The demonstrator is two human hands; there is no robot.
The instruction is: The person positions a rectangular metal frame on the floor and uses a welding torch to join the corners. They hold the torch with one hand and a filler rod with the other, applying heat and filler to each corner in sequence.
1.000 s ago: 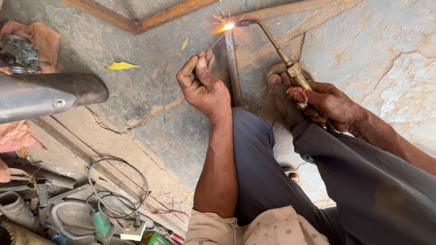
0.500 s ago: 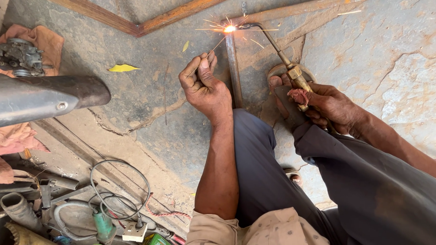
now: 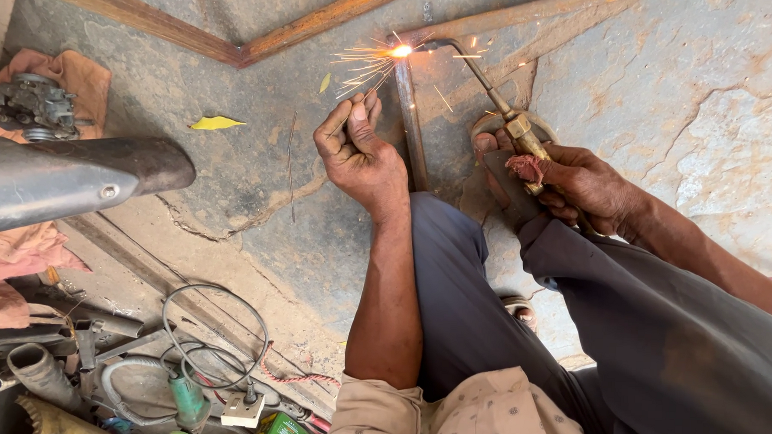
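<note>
— What's around you, and how many of each?

— One concrete floor (image 3: 713, 75) fills the frame. One dark metal pipe (image 3: 67, 177) juts in from the middle left. Three rusty angle bars (image 3: 325, 19) run across the top. One upright steel strip (image 3: 412, 127) stands at upper centre.

— And your hands?

— Two. My right hand (image 3: 578, 186), right of centre, is wrapped tight around one brass torch (image 3: 516, 127); its flame (image 3: 400, 50) sparks at the strip's top. My left hand (image 3: 358, 151) is nearly closed, fingers pinching one thin filler rod (image 3: 349, 120) pointed up toward the sparks.
</note>
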